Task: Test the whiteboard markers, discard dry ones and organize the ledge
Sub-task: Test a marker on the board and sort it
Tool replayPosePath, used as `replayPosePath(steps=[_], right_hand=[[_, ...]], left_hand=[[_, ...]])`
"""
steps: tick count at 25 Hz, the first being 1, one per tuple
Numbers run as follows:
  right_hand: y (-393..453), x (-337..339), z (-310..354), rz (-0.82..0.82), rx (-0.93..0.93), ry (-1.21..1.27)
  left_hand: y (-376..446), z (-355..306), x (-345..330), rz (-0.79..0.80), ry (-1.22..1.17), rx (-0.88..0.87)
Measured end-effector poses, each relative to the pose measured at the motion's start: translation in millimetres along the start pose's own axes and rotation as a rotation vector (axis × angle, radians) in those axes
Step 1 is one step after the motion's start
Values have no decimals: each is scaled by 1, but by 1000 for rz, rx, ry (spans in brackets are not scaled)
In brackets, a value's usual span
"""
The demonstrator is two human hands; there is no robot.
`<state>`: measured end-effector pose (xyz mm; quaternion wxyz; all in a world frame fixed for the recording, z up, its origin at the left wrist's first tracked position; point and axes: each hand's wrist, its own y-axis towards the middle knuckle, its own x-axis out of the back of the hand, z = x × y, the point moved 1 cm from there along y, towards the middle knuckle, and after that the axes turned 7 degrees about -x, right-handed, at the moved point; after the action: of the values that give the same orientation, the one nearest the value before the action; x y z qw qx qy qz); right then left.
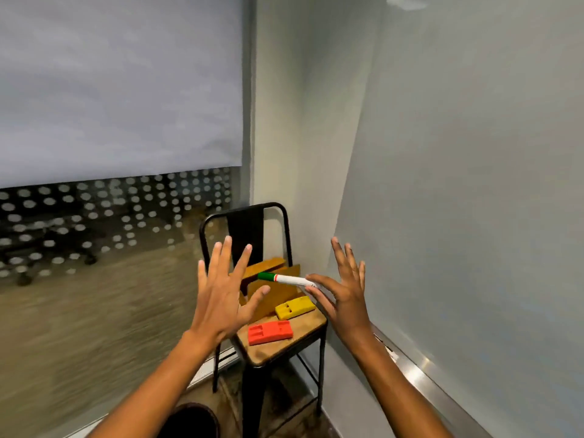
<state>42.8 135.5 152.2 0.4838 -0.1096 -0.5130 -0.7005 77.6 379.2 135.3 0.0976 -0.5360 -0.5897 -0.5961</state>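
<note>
A white whiteboard marker with a green cap points left over the chair. My right hand pinches its rear end between thumb and forefinger, with the other fingers spread upward. To the left of the marker, my left hand is raised with its fingers spread, holding nothing. The whiteboard fills the right side, and its metal ledge runs along the bottom edge beside my right forearm. No markers are visible on the ledge.
A black metal chair with a wooden seat stands in the corner. On it are a wooden holder, a yellow eraser and an orange-red eraser. A dark round bin sits on the floor below. A window with a blind is to the left.
</note>
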Motion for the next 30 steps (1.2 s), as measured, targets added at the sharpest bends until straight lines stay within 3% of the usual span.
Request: replayPosePath(steps=[9, 18, 24, 30], right_hand=[[-30, -204, 88, 382, 33, 54], [-113, -306, 94, 728, -23, -259], [-103, -331, 103, 816, -62, -353], [-87, -311, 78, 643, -170, -282]], left_hand=[[-121, 174, 22, 190, 182, 374], [-222, 228, -3, 377, 218, 607], [-229, 232, -13, 393, 194, 616], [-195, 225, -19, 355, 177, 552]])
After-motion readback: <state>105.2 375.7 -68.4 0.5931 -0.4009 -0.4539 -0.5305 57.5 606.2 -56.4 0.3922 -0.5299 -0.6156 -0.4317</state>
